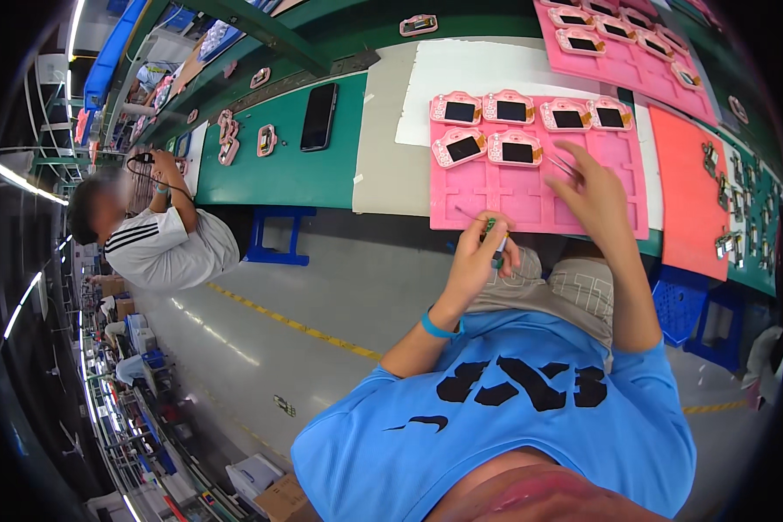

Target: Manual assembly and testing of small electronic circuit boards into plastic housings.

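My left hand (pixel 483 258), at the near edge of a pink tray (pixel 574 209), is closed on a small green circuit board (pixel 491 225). A thin rod-like tip (pixel 465 211) sticks out past its fingers; what it belongs to is mostly hidden. My right hand (pixel 593 196) pinches a pair of tweezers (pixel 565 164) above the tray's middle. Several pink camera-shaped housings with black screens lie in the tray's far half. The nearest to the tweezers is one housing (pixel 515 149) just left of their tips.
Another pink tray (pixel 661 74) with housings lies at the far right. An orange-red mat (pixel 687 196) and small circuit boards (pixel 724 244) are on the right. A black phone (pixel 319 117) lies left on the green bench, beyond which a co-worker (pixel 161 230) sits. Blue stools (pixel 278 235) stand below.
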### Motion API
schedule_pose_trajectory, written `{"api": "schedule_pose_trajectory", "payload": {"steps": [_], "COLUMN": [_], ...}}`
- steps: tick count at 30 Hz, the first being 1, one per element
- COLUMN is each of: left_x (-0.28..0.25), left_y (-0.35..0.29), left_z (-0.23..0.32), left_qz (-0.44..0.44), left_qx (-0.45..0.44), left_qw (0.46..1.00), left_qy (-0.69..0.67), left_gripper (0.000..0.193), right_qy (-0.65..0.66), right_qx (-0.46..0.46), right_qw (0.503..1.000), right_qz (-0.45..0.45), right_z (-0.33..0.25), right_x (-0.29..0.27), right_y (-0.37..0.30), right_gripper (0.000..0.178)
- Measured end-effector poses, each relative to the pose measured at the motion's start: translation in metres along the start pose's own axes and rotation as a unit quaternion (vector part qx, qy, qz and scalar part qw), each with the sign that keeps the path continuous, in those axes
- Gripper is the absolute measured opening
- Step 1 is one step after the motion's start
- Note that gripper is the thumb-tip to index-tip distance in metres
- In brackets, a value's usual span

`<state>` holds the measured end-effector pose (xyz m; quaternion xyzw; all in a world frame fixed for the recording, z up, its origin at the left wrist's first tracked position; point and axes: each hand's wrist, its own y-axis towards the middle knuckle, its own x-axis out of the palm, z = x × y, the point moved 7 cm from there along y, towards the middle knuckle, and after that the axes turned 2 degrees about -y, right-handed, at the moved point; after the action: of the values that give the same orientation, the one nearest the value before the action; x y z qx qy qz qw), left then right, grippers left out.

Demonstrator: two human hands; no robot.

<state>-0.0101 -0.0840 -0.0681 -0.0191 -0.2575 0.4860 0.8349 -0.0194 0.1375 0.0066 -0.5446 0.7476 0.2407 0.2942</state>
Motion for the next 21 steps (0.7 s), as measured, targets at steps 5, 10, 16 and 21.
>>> {"api": "schedule_pose_trajectory", "payload": {"steps": [5, 10, 16, 21], "left_x": [0.003, -0.012, -0.031, -0.056], "left_y": [-0.013, -0.026, -0.019, 0.000], "left_z": [0.001, -0.005, 0.017, 0.070], "left_qz": [0.007, 0.006, 0.001, 0.071], "left_qx": [0.040, 0.030, 0.042, 0.100], "left_qw": [0.999, 0.999, 0.998, 0.974], "left_qy": [0.016, 0.024, 0.042, 0.193], "left_gripper": [0.022, 0.020, 0.017, 0.013], "right_qy": [-0.066, -0.047, 0.078, 0.145], "right_qx": [-0.030, -0.024, 0.015, 0.009], "right_qw": [0.997, 0.998, 0.997, 0.989], "right_qz": [-0.013, -0.040, 0.014, 0.000], "right_z": [0.001, -0.002, 0.023, 0.030], "right_x": [0.039, 0.034, 0.010, 0.007], "right_y": [0.040, 0.041, 0.020, 0.005], "right_gripper": [0.052, 0.055, 0.058, 0.059]}}
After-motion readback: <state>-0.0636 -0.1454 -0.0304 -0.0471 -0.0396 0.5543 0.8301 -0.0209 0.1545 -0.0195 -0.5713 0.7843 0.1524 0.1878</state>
